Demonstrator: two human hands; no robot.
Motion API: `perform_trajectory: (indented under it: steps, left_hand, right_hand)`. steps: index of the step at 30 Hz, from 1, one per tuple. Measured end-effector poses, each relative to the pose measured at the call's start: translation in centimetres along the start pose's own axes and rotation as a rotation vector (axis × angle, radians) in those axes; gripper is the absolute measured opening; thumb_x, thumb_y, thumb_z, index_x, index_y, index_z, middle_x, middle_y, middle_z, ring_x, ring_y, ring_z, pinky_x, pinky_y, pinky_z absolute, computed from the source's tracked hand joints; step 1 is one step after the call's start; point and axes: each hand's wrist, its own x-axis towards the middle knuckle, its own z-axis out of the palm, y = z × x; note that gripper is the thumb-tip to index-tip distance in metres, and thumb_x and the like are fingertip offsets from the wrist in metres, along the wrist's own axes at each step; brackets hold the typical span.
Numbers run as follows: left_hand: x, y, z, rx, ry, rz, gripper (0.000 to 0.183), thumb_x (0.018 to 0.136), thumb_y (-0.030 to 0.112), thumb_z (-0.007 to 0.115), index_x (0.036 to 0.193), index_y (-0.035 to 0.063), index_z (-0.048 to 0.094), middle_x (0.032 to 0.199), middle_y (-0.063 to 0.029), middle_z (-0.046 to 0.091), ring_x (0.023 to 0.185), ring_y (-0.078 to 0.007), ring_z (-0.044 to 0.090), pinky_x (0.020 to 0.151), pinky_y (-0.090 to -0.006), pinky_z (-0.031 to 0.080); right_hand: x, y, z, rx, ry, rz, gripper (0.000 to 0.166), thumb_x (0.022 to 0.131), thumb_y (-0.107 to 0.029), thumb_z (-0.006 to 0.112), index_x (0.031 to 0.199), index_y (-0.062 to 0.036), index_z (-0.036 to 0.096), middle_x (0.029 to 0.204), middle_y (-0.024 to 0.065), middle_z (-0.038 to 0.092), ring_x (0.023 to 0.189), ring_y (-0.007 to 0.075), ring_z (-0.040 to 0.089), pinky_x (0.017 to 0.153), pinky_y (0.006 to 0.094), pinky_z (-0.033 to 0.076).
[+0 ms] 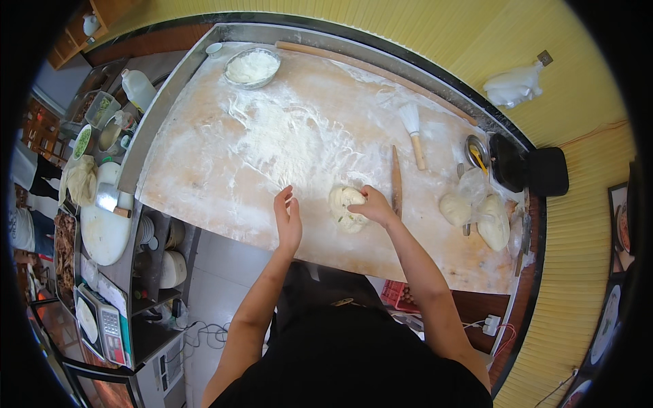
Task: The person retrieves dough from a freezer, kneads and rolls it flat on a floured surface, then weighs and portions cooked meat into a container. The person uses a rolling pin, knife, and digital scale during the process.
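A soft lump of pale dough (pixel 347 210) with green flecks lies near the front edge of the floured wooden worktop (pixel 214 194). My right hand (pixel 371 205) pinches its right side between thumb and fingers. To the left of the dough, my left hand (pixel 289 219) is held with nothing in it, thumb and fingers apart, by the near end of a patch of loose flour (pixel 291 137). Just right of my right hand lies a tapered wooden rolling pin (pixel 396 176). The underside of the dough is hidden.
A bowl of flour (pixel 252 67) stands at the back left. A white-bristled brush (pixel 414 135), bagged dough (pixel 493 219) and a metal bowl (pixel 476 149) are at right. A long wooden rod (pixel 367 76) lies along the back. A cleaver (pixel 108 197) rests on a cutting board (pixel 104 239) at left.
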Motion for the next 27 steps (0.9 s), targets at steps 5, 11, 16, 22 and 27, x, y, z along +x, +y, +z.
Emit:
perform_trajectory:
  steps: [5, 11, 16, 22, 27]
  left_hand:
    - [-2.5, 0.3, 2.4, 0.255, -0.356, 0.326, 0.037, 0.094, 0.015, 0.056, 0.128, 0.0003, 0.054, 0.132, -0.0183, 0.055, 0.124, -0.0332, 0.052, 0.105, -0.0399, 0.04]
    - [-7.9, -2.3, 9.8, 0.648, -0.971, 0.66, 0.063, 0.097, 0.037, 0.051, 0.145, -0.0013, 0.037, 0.154, -0.0152, 0.034, 0.144, -0.0299, 0.029, 0.12, -0.0418, 0.021]
    - [-1.3, -3.7, 15.2, 0.897, -1.055, 0.695, 0.075, 0.098, 0.048, 0.041, 0.151, -0.0017, 0.024, 0.16, -0.0138, 0.02, 0.149, -0.0263, 0.016, 0.122, -0.0398, 0.011]
    - [14.9, -2.0, 7.7, 1.148, -0.596, 0.145, 0.074, 0.099, 0.047, 0.043, 0.155, 0.0088, 0.013, 0.162, -0.0088, 0.016, 0.146, -0.0329, 0.023, 0.112, -0.045, 0.036]
    - [16.3, -3.2, 1.0, 1.015, -0.369, 0.278, 0.061, 0.099, 0.031, 0.048, 0.15, 0.0049, 0.028, 0.157, -0.0168, 0.026, 0.139, -0.0416, 0.033, 0.11, -0.0474, 0.036]
  right_hand:
    - [-5.9, 0.5, -1.2, 0.512, 0.282, 0.165, 0.044, 0.072, -0.022, 0.082, 0.101, 0.0018, 0.059, 0.093, 0.0118, 0.064, 0.082, 0.0183, 0.062, 0.071, 0.0297, 0.05]
    - [-11.0, 0.7, -7.6, 0.881, 0.629, 0.193, 0.043, 0.083, -0.015, 0.076, 0.114, 0.003, 0.052, 0.107, 0.013, 0.064, 0.095, 0.0195, 0.065, 0.08, 0.0331, 0.054]
    - [-13.7, 0.3, -9.5, 0.953, 0.755, 0.168, 0.044, 0.084, -0.013, 0.075, 0.118, 0.0035, 0.052, 0.114, 0.0149, 0.063, 0.102, 0.0213, 0.064, 0.087, 0.0335, 0.053]
    - [-11.1, -0.2, -7.8, 0.779, 0.645, 0.185, 0.037, 0.082, -0.015, 0.077, 0.105, 0.0012, 0.054, 0.103, 0.0109, 0.064, 0.089, 0.0175, 0.062, 0.076, 0.0318, 0.052]
    - [-3.5, -2.7, -1.6, 0.076, 0.702, -0.031, 0.037, 0.075, -0.016, 0.079, 0.099, -0.003, 0.053, 0.097, 0.0129, 0.059, 0.089, 0.03, 0.059, 0.077, 0.0374, 0.048]
